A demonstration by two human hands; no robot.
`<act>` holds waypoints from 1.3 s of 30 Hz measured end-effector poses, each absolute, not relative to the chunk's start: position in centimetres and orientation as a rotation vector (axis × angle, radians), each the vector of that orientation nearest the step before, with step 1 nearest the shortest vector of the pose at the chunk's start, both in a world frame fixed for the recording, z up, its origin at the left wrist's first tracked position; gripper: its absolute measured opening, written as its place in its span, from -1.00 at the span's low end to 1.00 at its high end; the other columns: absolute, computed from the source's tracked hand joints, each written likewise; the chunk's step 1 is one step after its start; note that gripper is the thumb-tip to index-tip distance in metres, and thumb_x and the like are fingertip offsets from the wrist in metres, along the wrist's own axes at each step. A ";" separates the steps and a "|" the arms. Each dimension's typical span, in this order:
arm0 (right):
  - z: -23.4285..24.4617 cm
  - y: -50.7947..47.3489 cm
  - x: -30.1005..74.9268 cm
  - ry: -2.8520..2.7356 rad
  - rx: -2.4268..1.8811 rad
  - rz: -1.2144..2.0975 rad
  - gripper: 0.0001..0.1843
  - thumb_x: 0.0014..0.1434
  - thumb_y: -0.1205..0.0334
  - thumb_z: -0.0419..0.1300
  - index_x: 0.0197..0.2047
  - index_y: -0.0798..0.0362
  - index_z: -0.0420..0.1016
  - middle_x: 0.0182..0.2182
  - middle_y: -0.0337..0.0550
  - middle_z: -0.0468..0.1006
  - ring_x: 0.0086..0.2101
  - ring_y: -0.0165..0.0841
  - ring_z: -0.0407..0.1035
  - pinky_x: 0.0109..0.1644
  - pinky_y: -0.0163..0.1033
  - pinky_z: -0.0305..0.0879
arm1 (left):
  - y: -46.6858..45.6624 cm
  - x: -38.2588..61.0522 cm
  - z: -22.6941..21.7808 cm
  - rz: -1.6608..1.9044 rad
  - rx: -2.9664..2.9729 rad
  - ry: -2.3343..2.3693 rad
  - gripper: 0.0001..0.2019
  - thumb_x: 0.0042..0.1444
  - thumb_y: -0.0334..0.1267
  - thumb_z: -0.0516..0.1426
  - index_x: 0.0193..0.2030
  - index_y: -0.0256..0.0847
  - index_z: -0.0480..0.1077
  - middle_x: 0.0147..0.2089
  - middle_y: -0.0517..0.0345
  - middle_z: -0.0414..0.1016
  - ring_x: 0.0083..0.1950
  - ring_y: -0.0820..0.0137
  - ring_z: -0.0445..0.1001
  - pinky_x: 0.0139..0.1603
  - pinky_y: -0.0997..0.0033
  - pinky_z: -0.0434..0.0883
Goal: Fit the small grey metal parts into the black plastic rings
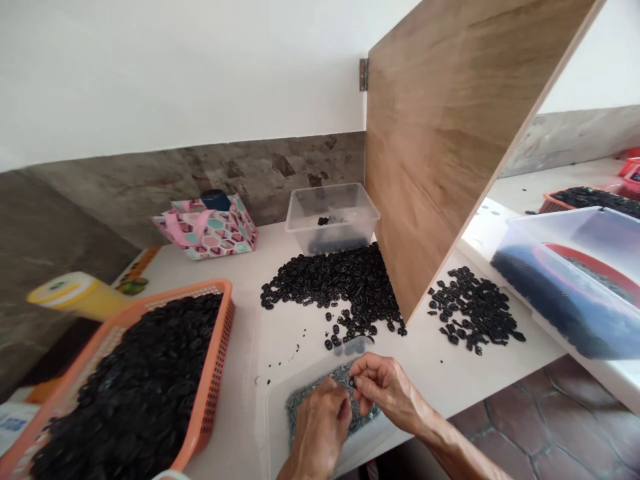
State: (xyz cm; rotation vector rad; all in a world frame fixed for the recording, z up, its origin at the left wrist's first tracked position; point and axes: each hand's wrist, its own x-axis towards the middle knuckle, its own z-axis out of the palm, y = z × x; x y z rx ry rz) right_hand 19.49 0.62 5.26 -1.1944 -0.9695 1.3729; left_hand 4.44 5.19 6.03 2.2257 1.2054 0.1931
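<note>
Both hands are over a clear plastic tub [275, 407] filled with small grey metal pieces [363, 421]. My right hand [390, 390] pinches a small black plastic part [352, 382] between thumb and forefinger. Close beside it, my left hand [323, 423] is closed with its back toward me; whatever its fingertips hold is hidden. Beyond the tub spreads a heap of black plastic parts [345, 280], oval with holes, some of them scattered loose toward the tub's far rim.
An orange basket [227, 310] of black parts stands left, beside a yellow container [83, 297]. Behind are a patterned bag [220, 233] and a clear bin [333, 200]. A wooden panel [450, 120] divides the table; past it lie another black pile [475, 310] and bin [575, 287].
</note>
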 end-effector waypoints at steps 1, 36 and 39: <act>5.2 0.7 19.4 -0.953 -1.168 1.384 -0.70 0.15 0.06 0.26 -0.23 0.14 0.43 -0.59 -0.30 0.48 -0.62 -0.50 0.35 -0.51 -0.41 0.19 | 5.3 4.2 6.2 0.268 2.152 1.202 -0.71 0.11 -0.44 0.02 -0.42 -0.25 0.58 -0.37 -0.03 0.60 -0.34 0.21 0.58 -0.26 0.29 0.47; 8.8 0.2 17.5 -1.512 -1.281 0.731 -0.69 0.15 0.47 0.10 -0.15 0.10 0.64 -0.44 -0.14 0.59 -0.41 -0.37 0.43 -0.22 -0.30 0.39 | 3.8 1.0 8.5 0.776 1.233 1.267 -0.68 -0.15 0.08 0.34 -0.44 -0.15 0.62 -0.60 0.18 0.53 -0.51 0.35 0.47 -0.44 0.50 0.46; 9.1 0.3 17.8 -1.620 -1.234 0.775 -0.74 0.22 0.43 0.11 -0.15 0.08 0.62 -0.40 -0.13 0.61 -0.36 -0.36 0.45 -0.19 -0.32 0.39 | 4.0 0.8 8.2 0.710 1.278 1.272 -0.67 -0.10 0.09 0.31 -0.41 -0.17 0.61 -0.63 0.21 0.48 -0.52 0.34 0.45 -0.45 0.47 0.43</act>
